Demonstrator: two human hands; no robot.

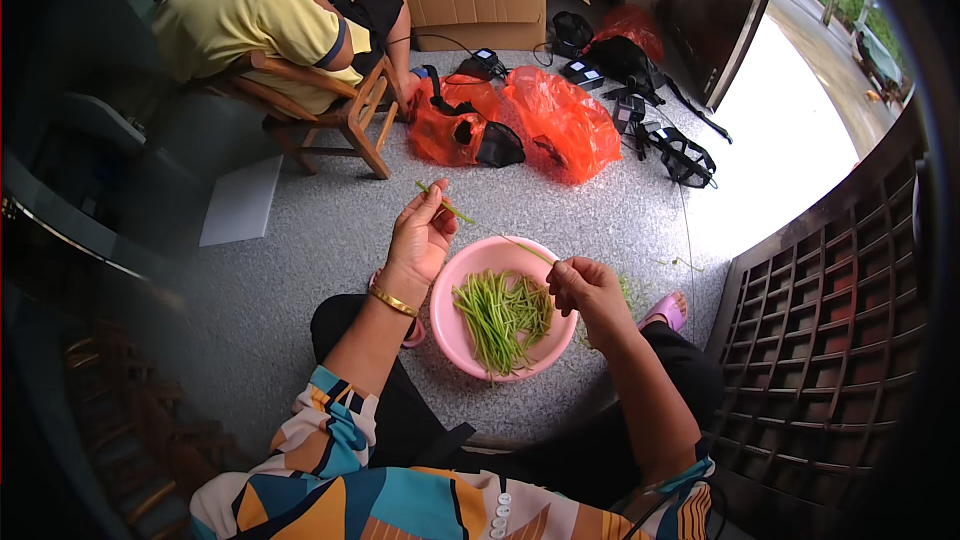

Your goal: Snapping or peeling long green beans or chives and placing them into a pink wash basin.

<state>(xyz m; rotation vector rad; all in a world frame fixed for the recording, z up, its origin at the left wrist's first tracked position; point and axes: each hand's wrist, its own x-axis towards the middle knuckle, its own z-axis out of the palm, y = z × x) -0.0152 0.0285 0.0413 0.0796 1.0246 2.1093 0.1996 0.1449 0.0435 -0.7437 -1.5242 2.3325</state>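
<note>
Between the thumb and fingers of my left hand [424, 231] is a green plant stem [459, 214]. My right hand [589, 292] pinches a thin green strand [531, 250], which runs up and left towards that stem. Below and between both hands, a pink plastic basin [445, 330] rests on the speckled floor, holding a heap of cut green stems [499, 319]. The right hand is over the basin's right rim; the left is above its upper left rim.
Red plastic bags [562, 124] and black straps with devices [682, 156] lie beyond the basin. A person [255, 15] sits on a wooden chair [352, 112] at upper left. A cardboard box [480, 11] stands behind. A lattice panel [817, 337] is at right, and a white board [241, 201] at left.
</note>
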